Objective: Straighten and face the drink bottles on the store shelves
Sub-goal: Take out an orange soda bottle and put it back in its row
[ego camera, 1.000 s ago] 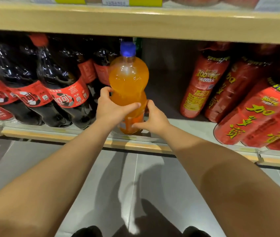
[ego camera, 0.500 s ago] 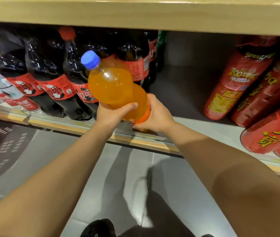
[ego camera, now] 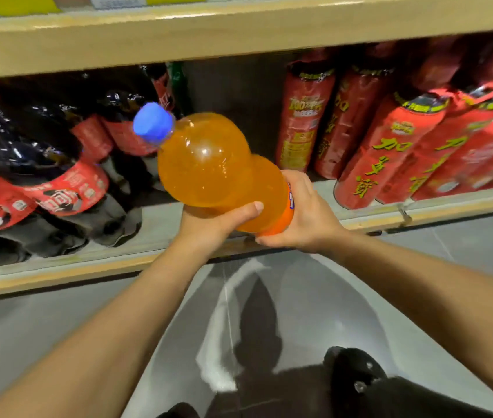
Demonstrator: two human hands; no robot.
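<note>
A large orange soda bottle (ego camera: 209,164) with a blue cap (ego camera: 152,123) is held in front of the lower shelf (ego camera: 155,224), off its surface and tilted with the cap toward the upper left. My left hand (ego camera: 209,221) grips its waist from below, thumb across the front. My right hand (ego camera: 305,212) wraps the base, and the label is mostly hidden under it. Dark cola bottles with red labels (ego camera: 58,182) fill the shelf's left side. Red herbal-tea bottles with yellow characters (ego camera: 390,146) stand on the right.
A gap in the shelf lies behind the orange bottle, between the cola and the red bottles. The wooden edge of the shelf above (ego camera: 239,34) overhangs closely. Grey floor tiles (ego camera: 269,312) and my dark shoes (ego camera: 353,375) are below.
The orange bottle stood upright on the shelf a second ago. Both hands have lifted it out toward me and tipped it to the left; the view has swung slightly right.
</note>
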